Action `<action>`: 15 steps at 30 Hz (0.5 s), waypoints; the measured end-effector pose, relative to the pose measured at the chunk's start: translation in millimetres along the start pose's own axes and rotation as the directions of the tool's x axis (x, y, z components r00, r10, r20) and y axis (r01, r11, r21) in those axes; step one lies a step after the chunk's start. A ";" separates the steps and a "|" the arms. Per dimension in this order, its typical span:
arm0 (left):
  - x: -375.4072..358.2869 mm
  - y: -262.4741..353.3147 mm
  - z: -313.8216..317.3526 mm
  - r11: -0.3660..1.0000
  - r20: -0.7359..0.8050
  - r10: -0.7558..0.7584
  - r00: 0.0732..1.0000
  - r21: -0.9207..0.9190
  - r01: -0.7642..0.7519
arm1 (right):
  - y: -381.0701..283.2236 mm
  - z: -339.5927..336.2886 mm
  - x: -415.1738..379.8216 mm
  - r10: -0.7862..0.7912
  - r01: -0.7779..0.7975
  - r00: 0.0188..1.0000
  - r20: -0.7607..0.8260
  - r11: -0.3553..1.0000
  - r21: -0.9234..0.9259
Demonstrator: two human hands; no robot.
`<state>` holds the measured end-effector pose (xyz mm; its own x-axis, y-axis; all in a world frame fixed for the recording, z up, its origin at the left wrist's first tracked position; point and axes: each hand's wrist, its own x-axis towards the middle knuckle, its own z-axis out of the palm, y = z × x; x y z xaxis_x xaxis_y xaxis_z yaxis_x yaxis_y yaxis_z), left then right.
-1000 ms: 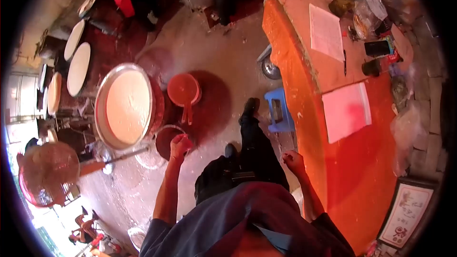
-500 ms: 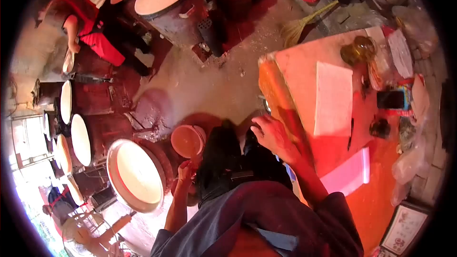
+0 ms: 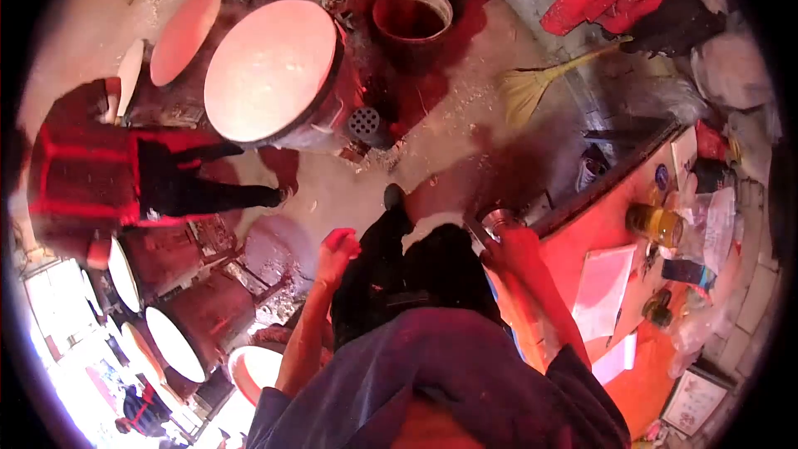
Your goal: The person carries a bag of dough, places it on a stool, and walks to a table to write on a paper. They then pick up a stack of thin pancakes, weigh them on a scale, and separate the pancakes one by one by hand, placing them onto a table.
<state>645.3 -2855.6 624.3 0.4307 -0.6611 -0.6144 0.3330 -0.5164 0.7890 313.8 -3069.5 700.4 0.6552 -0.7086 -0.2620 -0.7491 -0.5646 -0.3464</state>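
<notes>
at the orange table, right hand, fingers unclear; above the dusty floor, left hand, fingers curled inward.

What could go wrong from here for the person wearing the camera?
The right hand is close to the edge of the table and might knock it. A bump could perhaps upset the yellow container on top. Ahead, the perforated cylinder on the floor could be a trip hazard.
</notes>
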 end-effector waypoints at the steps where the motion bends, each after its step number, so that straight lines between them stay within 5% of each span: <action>1: 12.7 21.4 7.9 0.999 0.045 -0.014 0.999 0.033 0.012 | -1.6 -1.9 4.2 0.050 -0.050 0.995 0.082 0.999 -0.002; 3: 43.8 57.5 29.6 0.996 0.131 -0.028 0.991 0.090 0.016 | 7.5 -1.8 17.0 0.140 -0.139 0.963 0.230 0.990 -0.023; 9: 114.7 132.3 83.4 0.963 0.321 0.078 0.944 0.221 -0.155 | 42.4 23.4 40.3 0.256 -0.283 0.916 0.308 0.958 0.045; 13: 184.4 155.4 114.1 0.979 0.328 0.086 0.941 0.148 -0.141 | 118.3 66.8 64.0 -0.082 -0.019 0.892 0.445 0.976 0.216; 15: 227.0 168.9 137.5 0.975 0.308 0.128 0.943 0.137 -0.177 | 148.5 53.3 90.6 -0.010 -0.053 0.905 0.425 0.989 0.135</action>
<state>684.0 -3167.7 617.8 0.1907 -0.8571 -0.4786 0.1333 -0.4604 0.8776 267.0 -3195.0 577.2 0.6418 -0.4564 -0.6163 -0.7626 -0.4642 -0.4505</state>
